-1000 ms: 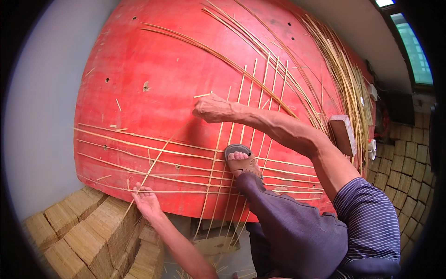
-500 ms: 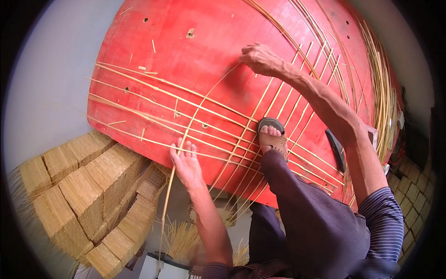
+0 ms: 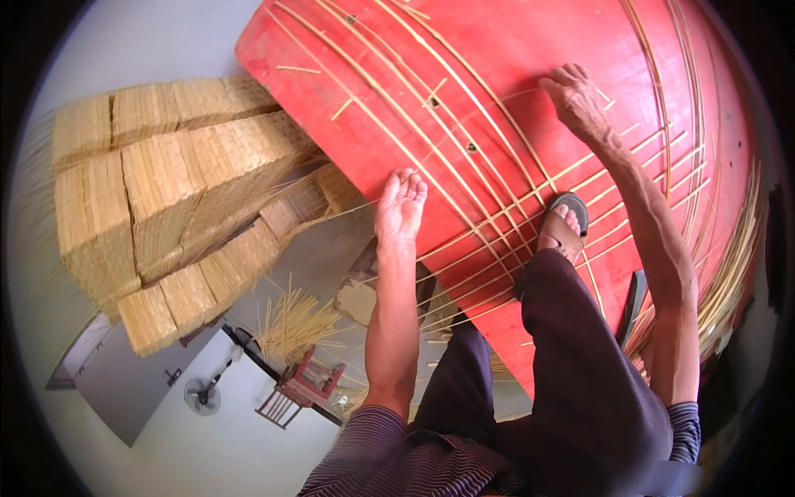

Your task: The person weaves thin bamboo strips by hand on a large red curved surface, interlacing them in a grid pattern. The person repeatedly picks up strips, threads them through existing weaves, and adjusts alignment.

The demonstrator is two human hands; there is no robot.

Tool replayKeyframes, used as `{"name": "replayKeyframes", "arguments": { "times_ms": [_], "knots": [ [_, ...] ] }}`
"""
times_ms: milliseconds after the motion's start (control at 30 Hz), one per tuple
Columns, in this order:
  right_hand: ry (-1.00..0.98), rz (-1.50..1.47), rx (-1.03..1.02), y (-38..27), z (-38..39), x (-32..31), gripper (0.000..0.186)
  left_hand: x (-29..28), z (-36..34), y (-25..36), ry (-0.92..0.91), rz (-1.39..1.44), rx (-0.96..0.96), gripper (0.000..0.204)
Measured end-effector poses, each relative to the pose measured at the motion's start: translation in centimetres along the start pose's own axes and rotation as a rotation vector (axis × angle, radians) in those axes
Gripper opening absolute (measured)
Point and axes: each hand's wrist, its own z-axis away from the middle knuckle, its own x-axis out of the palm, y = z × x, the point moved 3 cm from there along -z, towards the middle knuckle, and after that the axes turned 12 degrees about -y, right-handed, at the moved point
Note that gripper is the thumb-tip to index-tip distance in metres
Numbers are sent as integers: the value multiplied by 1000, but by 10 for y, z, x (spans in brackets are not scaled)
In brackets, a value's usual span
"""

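Note:
A lattice of thin bamboo strips [image 3: 497,224] lies on a red board. My sandaled foot [image 3: 566,236] presses on it near the board's lower edge. Over the board's left edge my left hand [image 3: 402,207] is palm up, fingers curled loosely round a thin bamboo strip, whose tail [image 3: 335,217] runs off to the left. Farther out, above the board, my right hand [image 3: 577,101] is closed, its fingertips pinching the far part of that strip. Between the hands the strip is faint and blurred. Long strips fan out from the lattice toward the upper left.
Tall stacks of woven bamboo pieces [image 3: 178,182] stand left of the board. A bundle of long strips [image 3: 733,248] lines the right edge. Strip offcuts [image 3: 294,325], a reddish wooden chair [image 3: 308,381] and a fan [image 3: 203,395] are below left. A dark flat tool [image 3: 632,306] rests by my right forearm.
The view has turned, so the board and stacks appear shifted. My right hand has moved farther from the lattice, and the left hand's fingers have curled more. The foot stays on the strips.

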Motion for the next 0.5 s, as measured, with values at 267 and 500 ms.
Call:
{"name": "replayKeyframes", "arguments": {
  "times_ms": [267,500],
  "knots": [
    [-26,78,89,2,9,3,10,-5,28,-1,120,-396,120,35],
    [-182,120,184,2,43,33,23,-5,42,-13,-141,-409,120,49]
  ]
}}
